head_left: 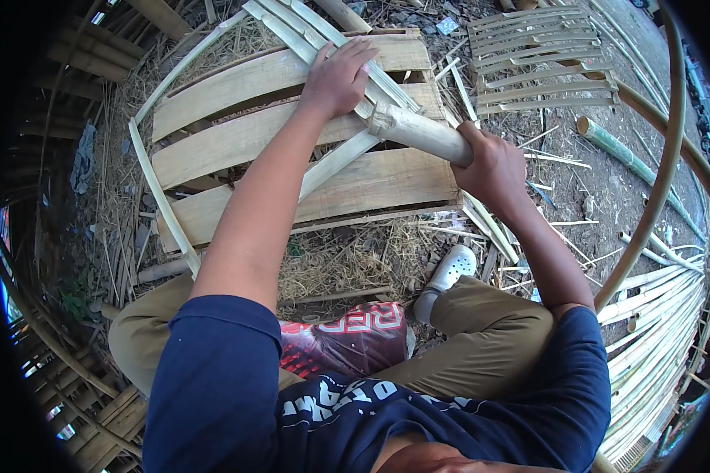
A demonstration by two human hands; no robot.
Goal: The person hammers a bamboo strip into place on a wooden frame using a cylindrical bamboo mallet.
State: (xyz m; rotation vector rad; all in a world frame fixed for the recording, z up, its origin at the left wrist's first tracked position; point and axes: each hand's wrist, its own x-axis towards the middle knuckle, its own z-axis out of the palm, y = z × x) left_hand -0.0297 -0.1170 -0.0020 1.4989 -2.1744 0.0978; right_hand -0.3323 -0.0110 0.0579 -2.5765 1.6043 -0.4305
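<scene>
My right hand [493,162] is closed round a thick, pale wooden club [422,134]. The club's blunt end lies over some split bamboo strips [394,88], close to a slatted wooden pallet [402,177]. On the upper part of those strips rests my left hand [338,79], its fingers stretched out and apart. The strips cross the pallet's broad boards at a slant, and one loose strip [335,164] angles down to the left beneath the club. Whether the club touches the strips, I cannot tell.
A bent bamboo strip [154,177] curves along the pallet's left side. A bamboo slat panel [540,59] lies at the far right, with a green bamboo pole [631,154] below it. Many pale strips [655,339] are stacked on the right. A curved pole [667,181] rises beside my right arm.
</scene>
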